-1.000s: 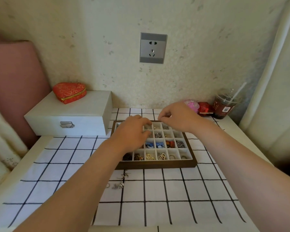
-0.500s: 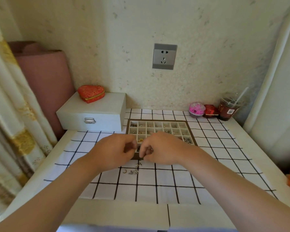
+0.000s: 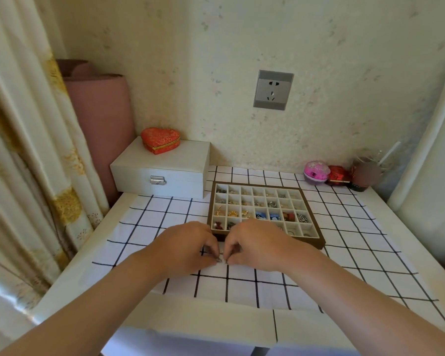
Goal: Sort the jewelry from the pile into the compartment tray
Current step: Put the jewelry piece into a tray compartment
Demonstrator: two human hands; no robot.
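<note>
- Left hand: fingers curled down, pinching a small silver piece against the checked cloth.
- Right hand: fingers curled, pinching a second silver piece just beside the first.
- Tray: just behind both hands, most compartments filled.

I see a white table carrying a checked cloth. Just beyond the right hand is the compartment tray. Well beyond the left hand is a white latched box. Both hands pinch small jewelry pieces at the cloth.
</note>
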